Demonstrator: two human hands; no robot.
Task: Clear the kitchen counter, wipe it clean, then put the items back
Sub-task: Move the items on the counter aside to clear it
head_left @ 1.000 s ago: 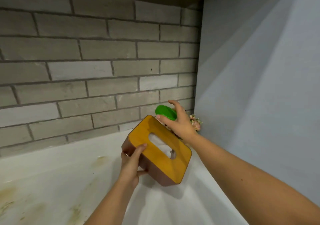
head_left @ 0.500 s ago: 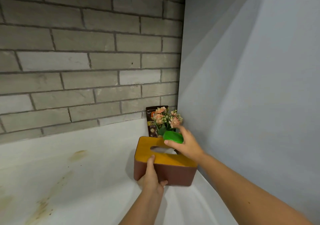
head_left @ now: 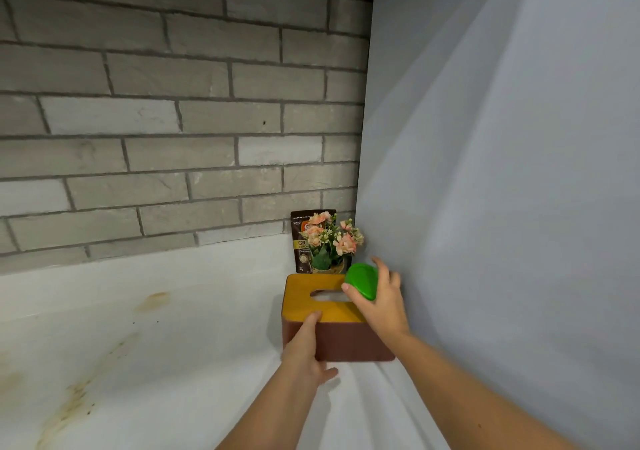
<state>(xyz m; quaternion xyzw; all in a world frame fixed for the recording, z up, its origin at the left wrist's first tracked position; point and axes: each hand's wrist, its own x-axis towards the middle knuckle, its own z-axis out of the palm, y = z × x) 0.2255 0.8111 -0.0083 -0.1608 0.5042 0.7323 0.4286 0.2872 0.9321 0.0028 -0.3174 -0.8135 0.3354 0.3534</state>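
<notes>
My left hand (head_left: pixel 304 349) grips the near left corner of the tissue box (head_left: pixel 353 344), with the thumb pressed on its yellow top and the fingers at its lower front edge. My right hand (head_left: pixel 382 302) curls round a green round object (head_left: pixel 362 281), held just above the box's far right corner. The box sits on the white counter (head_left: pixel 173 345) between both hands. Just beyond them, pink flowers (head_left: pixel 344 243) and a brown pouch (head_left: pixel 300 238) stand against the brick wall (head_left: pixel 173 120).
</notes>
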